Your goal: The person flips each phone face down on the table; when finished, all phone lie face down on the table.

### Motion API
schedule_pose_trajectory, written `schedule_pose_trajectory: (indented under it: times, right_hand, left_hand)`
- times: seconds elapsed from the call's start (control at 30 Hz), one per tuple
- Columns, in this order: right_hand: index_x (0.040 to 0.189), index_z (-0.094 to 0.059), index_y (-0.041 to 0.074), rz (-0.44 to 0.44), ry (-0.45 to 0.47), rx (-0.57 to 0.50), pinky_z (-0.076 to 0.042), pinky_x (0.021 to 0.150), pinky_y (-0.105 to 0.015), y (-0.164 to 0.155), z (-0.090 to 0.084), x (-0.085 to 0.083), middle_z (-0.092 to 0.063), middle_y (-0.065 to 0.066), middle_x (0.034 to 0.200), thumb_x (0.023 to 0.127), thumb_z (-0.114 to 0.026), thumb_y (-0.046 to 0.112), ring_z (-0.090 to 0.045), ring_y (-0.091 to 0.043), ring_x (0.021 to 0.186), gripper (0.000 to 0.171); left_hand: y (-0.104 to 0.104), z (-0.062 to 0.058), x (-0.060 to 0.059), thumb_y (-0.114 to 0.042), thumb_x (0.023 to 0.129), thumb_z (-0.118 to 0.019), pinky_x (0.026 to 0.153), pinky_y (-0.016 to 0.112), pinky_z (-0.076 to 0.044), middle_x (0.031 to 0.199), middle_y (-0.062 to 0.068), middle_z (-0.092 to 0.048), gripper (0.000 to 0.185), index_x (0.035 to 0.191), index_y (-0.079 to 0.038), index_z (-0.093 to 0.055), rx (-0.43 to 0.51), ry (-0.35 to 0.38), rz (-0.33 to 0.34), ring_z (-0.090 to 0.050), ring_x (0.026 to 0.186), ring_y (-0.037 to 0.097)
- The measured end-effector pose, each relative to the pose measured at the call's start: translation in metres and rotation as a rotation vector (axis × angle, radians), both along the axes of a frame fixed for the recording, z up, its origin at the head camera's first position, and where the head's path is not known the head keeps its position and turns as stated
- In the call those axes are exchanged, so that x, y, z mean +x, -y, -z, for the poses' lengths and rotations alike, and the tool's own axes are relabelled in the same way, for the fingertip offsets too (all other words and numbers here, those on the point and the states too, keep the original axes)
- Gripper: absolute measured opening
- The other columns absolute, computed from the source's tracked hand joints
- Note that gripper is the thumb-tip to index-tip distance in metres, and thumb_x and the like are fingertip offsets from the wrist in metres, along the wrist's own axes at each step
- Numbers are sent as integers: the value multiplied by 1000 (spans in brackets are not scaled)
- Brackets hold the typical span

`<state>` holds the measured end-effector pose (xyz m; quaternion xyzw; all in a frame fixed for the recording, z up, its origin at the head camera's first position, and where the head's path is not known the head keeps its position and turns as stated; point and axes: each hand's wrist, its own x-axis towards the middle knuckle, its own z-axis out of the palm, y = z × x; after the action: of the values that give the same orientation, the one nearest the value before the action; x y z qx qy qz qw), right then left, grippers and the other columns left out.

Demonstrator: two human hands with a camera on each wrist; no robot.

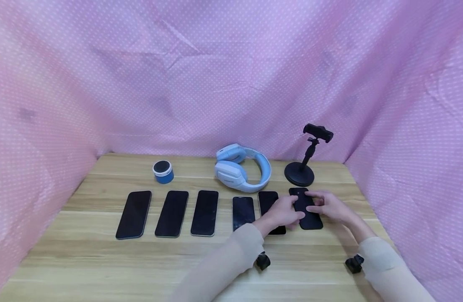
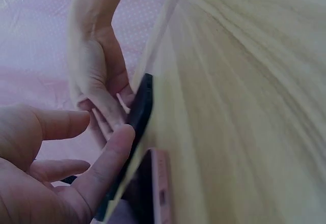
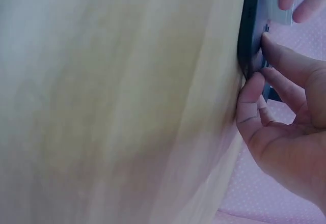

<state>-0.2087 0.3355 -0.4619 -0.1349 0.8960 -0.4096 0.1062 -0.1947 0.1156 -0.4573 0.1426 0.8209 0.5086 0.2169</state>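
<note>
A black smartphone (image 1: 308, 218) lies screen up at the right end of a row of phones. At its right edge, my right hand (image 1: 331, 205) grips it: in the right wrist view the thumb is over the face and a curled finger (image 3: 249, 96) is against the side. My left hand (image 1: 282, 212) reaches in from the left, fingers spread and fairly straight, with fingertips at the phone's left edge. Beneath that hand is another phone (image 1: 267, 199), partly hidden. In the left wrist view its pink side (image 2: 162, 188) shows close to the black smartphone (image 2: 140, 114).
More dark phones, one of them the leftmost phone (image 1: 134, 214), lie across the wooden table (image 1: 103, 260). Behind them stand a blue and white round speaker (image 1: 164, 172), light blue headphones (image 1: 235, 172) and a black phone stand (image 1: 300, 173). Pink dotted cloth (image 1: 231, 84) surrounds the table.
</note>
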Motion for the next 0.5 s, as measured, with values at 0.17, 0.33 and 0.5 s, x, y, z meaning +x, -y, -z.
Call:
schedule_pose_trajectory:
  times: [0.17, 0.33, 0.5]
  right_hand:
    - [138, -49, -16, 28, -79, 18, -57, 80, -32, 10, -6, 5, -59, -37, 124, 93, -73, 3, -66, -39, 101, 55]
    - [147, -45, -9, 94, -163, -27, -55, 93, -42, 28, -22, 18, -54, -34, 135, 97, -70, 10, -54, -51, 121, 59]
    - [154, -36, -4, 86, -151, -171, -47, 89, -11, 47, -31, 28, -50, -32, 140, 101, -66, 12, -51, -46, 127, 63]
  left_hand:
    - [27, -9, 0, -25, 96, -73, 107, 25, -43, 138, 3, -61, 58, 147, -8, -53, -87, -233, 76, -57, 119, 9]
    - [63, -18, 2, -21, 96, -73, 91, 20, -52, 147, 10, -52, 58, 148, -4, -52, -6, -246, 89, -66, 106, 10]
    - [93, -25, 6, -18, 99, -69, 97, 26, -52, 149, 14, -48, 56, 149, -2, -49, 31, -228, 79, -62, 121, 24]
